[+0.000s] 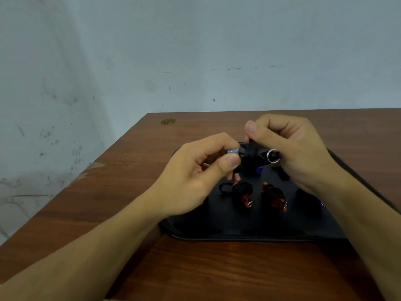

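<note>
Both hands hold one small black part [253, 156] above a black tray [238, 227]. My left hand [195, 179] pinches its grey metal end [233, 151] between thumb and forefinger. My right hand [288, 148] grips the black body, and a silver ring [272, 156] shows at its right end. On the tray below lie two coiled black and red pieces [243, 195] [274, 197], each with a small metal clip. A blue bit [259, 169] peeks out under the held part.
The tray sits on a brown wooden table [130, 192] against a scuffed pale wall. A small round gold sticker [168, 121] lies near the table's far left corner. Another blue item [323, 204] is half hidden by my right forearm.
</note>
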### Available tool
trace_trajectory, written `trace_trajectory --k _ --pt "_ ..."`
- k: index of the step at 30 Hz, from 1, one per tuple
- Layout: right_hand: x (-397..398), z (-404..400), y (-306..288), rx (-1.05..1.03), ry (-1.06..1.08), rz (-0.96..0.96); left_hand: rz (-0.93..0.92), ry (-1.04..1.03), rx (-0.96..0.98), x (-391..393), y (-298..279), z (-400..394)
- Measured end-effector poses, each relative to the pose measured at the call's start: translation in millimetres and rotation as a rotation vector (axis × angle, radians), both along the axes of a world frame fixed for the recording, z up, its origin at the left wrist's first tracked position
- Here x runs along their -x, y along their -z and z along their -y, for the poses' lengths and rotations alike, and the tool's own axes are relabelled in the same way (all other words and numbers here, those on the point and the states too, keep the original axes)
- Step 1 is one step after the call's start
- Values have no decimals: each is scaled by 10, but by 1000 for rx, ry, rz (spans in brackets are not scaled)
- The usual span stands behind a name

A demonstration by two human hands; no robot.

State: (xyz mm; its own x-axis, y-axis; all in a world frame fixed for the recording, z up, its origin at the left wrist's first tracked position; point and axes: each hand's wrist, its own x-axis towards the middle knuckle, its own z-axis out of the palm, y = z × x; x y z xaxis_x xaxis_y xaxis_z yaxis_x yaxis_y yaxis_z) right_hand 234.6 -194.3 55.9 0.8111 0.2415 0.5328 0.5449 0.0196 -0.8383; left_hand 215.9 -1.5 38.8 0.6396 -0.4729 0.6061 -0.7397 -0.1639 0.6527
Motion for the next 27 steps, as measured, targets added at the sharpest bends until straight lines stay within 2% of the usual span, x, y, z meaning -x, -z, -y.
trace_trajectory --k 3,7,14,18,22,27 --pt "7 -14 4 -15 -30 -15 -81 27 124 -29 4 1" --pt "-34 -39 108 161 32 114 -127 -59 261 -112 3 -26" --pt "34 -72 129 350 22 152 -125 -247 315 -178 26 -44" --pt "87 -59 102 414 38 182 -36 -425 190 -230 30 -106" --pt "119 -15 52 353 83 296 128 -584 -38 -225 54 -136" --pt "106 18 26 239 187 353 260 -560 -257 -146 33 -102"
